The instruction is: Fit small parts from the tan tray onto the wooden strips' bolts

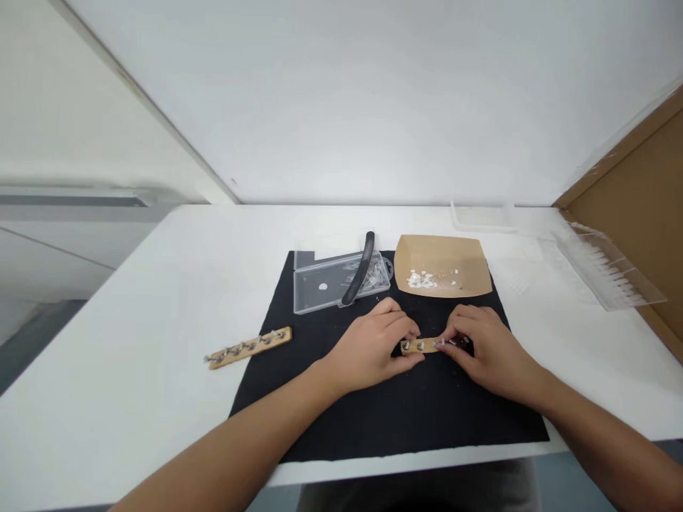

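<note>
A short wooden strip (pixel 427 345) with small white and metallic pieces along it lies on the black cloth (pixel 416 419). At the strip's left end, my left hand (pixel 376 346) has its thumb and fingers closed around the end. My right hand (pixel 488 348) pinches at the strip's right part, thumb and fingertips close together by a small whitish piece; what exactly is between them is too small to tell. Dark round shapes show under the right fingers. A second wooden strip (pixel 250 347) with a row of small metal pieces rests at the left, partly over the cloth's edge.
Behind the hands are a clear plastic case (pixel 320 288) with small pieces, a black curved bar (pixel 359 269) across it, and a brown paper tray (pixel 442 256) holding white bits. Clear racks (pixel 602 270) stand at the right by a cardboard box (pixel 640 206).
</note>
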A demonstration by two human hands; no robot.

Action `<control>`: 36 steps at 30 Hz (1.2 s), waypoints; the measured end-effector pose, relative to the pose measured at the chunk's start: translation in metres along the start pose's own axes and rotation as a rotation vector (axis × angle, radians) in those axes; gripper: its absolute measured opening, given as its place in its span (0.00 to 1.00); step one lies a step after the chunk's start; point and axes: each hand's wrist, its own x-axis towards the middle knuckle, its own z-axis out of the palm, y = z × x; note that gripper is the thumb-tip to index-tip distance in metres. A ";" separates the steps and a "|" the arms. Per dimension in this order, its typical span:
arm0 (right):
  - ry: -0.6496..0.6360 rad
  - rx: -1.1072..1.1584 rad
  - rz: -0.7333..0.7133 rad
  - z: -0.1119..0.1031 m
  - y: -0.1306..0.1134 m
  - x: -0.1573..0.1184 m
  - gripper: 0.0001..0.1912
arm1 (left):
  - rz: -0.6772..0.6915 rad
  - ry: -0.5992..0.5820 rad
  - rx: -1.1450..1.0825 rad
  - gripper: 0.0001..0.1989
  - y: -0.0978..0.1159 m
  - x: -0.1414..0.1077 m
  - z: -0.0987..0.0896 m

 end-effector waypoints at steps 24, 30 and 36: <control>-0.038 0.029 0.014 -0.009 0.000 0.002 0.05 | 0.023 -0.006 0.012 0.10 -0.001 0.000 0.001; -0.039 0.019 0.076 -0.018 0.001 0.002 0.05 | 0.016 -0.009 0.010 0.10 -0.002 0.000 0.001; -0.044 -0.005 0.026 -0.010 0.002 0.002 0.06 | 0.009 -0.011 -0.005 0.10 -0.001 0.001 0.001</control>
